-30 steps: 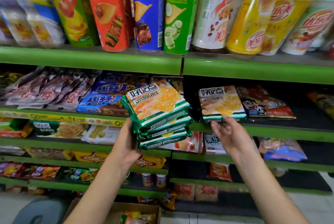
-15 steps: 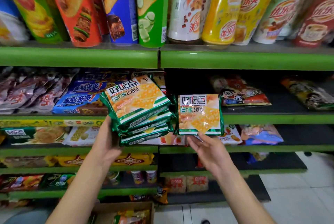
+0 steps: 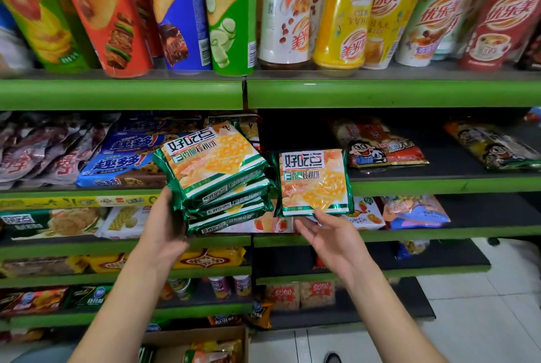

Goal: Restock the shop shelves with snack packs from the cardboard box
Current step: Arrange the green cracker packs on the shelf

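I see my left hand (image 3: pixel 164 234) holding a stack of snack packs (image 3: pixel 213 178) in front of the second shelf (image 3: pixel 439 185), left of the upright divider. My right hand (image 3: pixel 328 238) sits just below a single pack (image 3: pixel 314 184), which lies right of the stack, at the front edge of that shelf. Behind it and further right lie bagged snacks (image 3: pixel 380 147). On the top shelf (image 3: pixel 380 93) above stand tubes (image 3: pixel 181 11) to the left and cups (image 3: pixel 342 14) to the right. The cardboard box (image 3: pixel 205 336) sits on the floor below, between my forearms.
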Motion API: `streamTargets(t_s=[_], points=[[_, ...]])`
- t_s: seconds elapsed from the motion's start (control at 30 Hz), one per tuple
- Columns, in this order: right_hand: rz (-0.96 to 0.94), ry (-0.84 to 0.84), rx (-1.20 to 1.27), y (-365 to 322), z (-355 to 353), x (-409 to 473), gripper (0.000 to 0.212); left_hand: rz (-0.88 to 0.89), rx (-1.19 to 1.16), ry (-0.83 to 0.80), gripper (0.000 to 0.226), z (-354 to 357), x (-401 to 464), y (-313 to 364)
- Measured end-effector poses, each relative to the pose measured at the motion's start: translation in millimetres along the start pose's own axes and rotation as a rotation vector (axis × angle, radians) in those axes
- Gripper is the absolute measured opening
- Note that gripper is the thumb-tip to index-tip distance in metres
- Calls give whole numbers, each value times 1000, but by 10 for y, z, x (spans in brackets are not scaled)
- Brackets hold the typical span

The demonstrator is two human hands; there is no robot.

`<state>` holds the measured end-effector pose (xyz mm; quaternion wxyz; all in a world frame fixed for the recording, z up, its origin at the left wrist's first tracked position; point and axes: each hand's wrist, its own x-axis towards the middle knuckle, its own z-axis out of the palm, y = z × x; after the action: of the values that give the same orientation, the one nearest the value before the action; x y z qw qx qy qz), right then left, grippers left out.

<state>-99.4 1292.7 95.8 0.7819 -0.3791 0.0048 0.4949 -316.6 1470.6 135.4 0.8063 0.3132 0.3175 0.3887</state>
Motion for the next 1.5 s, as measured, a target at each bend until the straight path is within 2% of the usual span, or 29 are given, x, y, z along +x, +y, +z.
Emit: streamTargets(t_s=[0.17,0.33,0.67,1.3,1.4,1.5], points=[[21,-8,27,-10,-14,14,26,-10,-12,13,49,2,3,26],[32,-8,28,-14,-23,32,15,-28,-4,21,50,3,0,22],[15,-4,45,24,-63,77,15,-3,11,-5,48,8,-20,17],[22,5,35,4,-37,28,11,-56,69,106,50,-106,-57,-61],[22,18,38,1,-35,25,9,-85,65,124,35,-122,-83,-76],[28,7,33,-2,-39,17,8,-109,31,136,36,-171,-75,-94]])
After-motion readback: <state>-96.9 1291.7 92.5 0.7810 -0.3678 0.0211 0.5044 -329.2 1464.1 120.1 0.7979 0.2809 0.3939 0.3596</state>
